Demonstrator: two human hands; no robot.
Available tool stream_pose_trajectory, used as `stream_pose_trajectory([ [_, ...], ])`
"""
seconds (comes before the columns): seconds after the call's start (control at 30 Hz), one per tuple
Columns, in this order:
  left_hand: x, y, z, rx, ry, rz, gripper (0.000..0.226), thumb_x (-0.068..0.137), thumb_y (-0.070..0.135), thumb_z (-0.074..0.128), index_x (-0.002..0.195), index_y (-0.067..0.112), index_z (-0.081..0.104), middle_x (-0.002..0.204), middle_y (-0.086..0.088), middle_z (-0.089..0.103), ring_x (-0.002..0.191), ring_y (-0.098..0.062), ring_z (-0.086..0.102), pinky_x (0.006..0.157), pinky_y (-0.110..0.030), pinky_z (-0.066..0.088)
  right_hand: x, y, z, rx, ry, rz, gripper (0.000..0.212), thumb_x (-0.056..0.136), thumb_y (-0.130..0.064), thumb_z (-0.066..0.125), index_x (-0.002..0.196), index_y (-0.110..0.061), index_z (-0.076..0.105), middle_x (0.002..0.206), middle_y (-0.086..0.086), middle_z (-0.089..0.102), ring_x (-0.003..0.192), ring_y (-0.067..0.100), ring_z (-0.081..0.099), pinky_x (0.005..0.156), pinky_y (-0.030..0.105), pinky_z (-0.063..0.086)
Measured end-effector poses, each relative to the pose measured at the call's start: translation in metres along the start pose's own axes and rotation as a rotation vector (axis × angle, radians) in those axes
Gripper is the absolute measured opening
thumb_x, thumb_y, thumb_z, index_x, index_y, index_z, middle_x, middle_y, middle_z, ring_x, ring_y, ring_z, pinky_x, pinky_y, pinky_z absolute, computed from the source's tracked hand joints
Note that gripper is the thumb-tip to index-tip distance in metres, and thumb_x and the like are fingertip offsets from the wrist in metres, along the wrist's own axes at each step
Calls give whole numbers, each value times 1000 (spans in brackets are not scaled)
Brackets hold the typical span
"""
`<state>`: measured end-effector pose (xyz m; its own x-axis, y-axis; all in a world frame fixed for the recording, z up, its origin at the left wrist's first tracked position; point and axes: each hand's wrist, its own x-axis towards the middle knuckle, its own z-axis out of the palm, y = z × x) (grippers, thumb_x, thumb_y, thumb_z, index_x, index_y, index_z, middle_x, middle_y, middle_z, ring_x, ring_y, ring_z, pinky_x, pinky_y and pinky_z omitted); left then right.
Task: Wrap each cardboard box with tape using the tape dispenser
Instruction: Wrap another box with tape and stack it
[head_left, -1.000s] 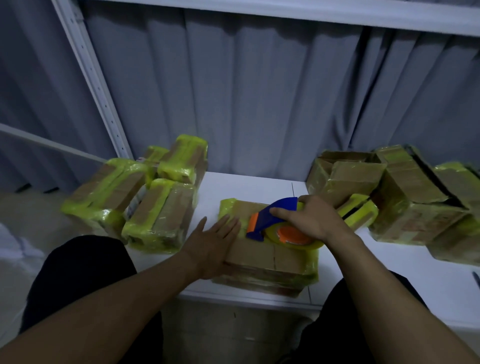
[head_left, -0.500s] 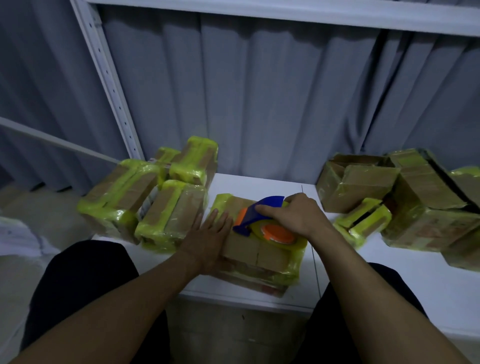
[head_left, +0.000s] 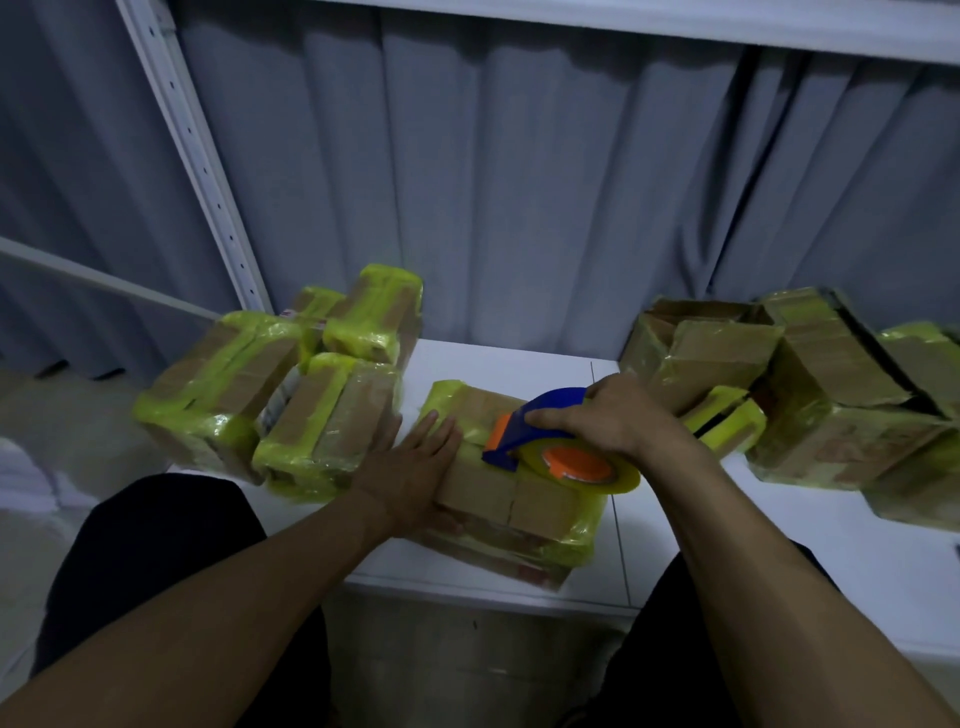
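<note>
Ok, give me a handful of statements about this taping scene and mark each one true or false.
1. The right hand grips the blue tape dispenser on top of the middle cardboard box. True.
2. The left hand lifts that box off the white table. False: it rests flat on the box, which lies on the table.
3. The stacked boxes on the left carry red tape. False: their tape is yellow-green.
4. A grey curtain hangs behind the table. True.
</note>
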<state>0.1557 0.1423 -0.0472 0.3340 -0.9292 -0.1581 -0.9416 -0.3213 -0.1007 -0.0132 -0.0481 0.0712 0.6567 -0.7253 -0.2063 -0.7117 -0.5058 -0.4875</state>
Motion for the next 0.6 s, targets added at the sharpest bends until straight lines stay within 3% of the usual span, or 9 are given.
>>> stream_pose_trajectory([
  [0.1,3,-4,-6,40,-13,-2,119,74,83,52,157,20,-5,166,2,-12,149,-24,-22,119,-60,5,7,-7,9,-73,-10,20,81,59,-88,69,93,-14,60,82,-1,57,77,18,58,60,32,44],
  [0.23,17,-11,-18,64,-40,-27,120,74,74,64,158,22,-3,165,3,-13,148,-28,-26,119,-60,-3,18,-16,15,-135,-27,20,81,61,-89,63,101,-19,56,89,-2,57,87,23,61,72,37,55],
  [0.33,23,-5,-15,-4,-31,37,114,80,61,68,158,22,-6,166,0,-12,151,-25,-17,122,-50,0,23,-15,16,-126,-47,25,75,65,-86,64,100,-21,54,97,0,60,88,24,62,73,36,54],
  [0.4,23,1,-9,-44,7,64,113,81,65,64,158,22,-7,166,1,-7,152,-20,-11,123,-44,1,24,-14,16,-111,-58,23,74,66,-85,65,102,-21,55,98,1,61,88,23,62,71,35,52],
  [0.6,20,4,-10,-54,34,55,115,77,74,58,159,22,-5,166,1,-6,153,-19,-7,124,-43,1,21,-16,8,-102,-109,1,62,69,-80,71,81,-23,49,86,-3,58,78,15,59,65,32,47],
])
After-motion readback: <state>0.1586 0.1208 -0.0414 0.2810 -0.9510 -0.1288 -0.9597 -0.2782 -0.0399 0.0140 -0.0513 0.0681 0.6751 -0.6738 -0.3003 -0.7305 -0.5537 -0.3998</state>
